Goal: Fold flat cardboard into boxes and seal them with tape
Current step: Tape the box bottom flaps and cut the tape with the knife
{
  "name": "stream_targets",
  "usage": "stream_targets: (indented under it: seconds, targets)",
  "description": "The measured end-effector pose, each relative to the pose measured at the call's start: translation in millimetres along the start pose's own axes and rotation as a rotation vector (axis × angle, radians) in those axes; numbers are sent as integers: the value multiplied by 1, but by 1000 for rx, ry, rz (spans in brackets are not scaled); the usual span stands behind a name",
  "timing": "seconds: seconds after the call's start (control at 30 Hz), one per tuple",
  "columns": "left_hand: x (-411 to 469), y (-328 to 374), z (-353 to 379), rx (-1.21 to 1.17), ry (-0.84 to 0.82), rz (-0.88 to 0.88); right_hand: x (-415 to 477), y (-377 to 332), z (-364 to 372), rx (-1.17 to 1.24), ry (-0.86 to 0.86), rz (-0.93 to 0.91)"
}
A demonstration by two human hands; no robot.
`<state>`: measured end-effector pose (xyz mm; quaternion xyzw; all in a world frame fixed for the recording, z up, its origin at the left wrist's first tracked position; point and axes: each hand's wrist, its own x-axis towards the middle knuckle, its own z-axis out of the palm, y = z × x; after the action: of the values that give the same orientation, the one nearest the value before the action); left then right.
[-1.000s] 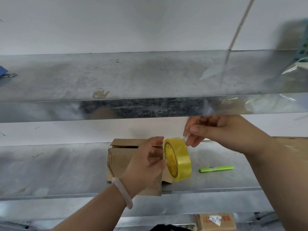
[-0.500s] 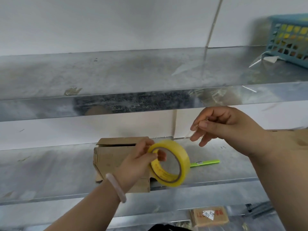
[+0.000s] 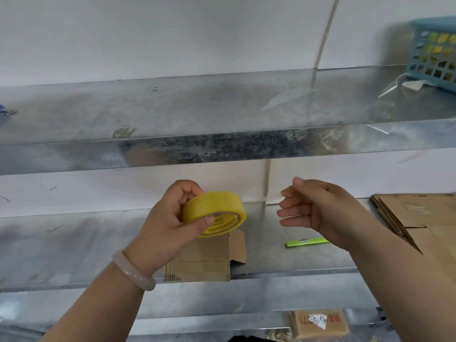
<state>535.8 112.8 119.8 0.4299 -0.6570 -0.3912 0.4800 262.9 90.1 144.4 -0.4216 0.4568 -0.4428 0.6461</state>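
One light, stiff tape [image 3: 212, 208], gripped by its rim in the left hand [image 3: 160, 228]; right hand [image 3: 320, 208] loosely curled, empty.

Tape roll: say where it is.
Head view, centre: the tape roll is held in the left hand, above the cardboard box on the shelf, left of the right hand.

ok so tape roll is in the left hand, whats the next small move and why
Probably bring the right hand to the tape roll and find its loose end: the left hand grips the roll above the cardboard box, while the right hand, apart from it, seems to hold nothing.
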Motion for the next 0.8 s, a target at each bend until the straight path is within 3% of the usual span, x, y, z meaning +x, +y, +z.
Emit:
stream_targets:
  seconds: [0.27,0.47,0.63,0.8]
  targets:
    - [-4,9,-18,206,-21,34,5,4,8,-194,92,-39]
    - [-6,11,-26,270,-18,77,6,16,22,-51,61,-64]
    - [-7,1,-43,721,-83,210,6,12,16,66,133,-133]
    - [-7,-2,-50,776,-60,188,9,14,14,59,117,-158]
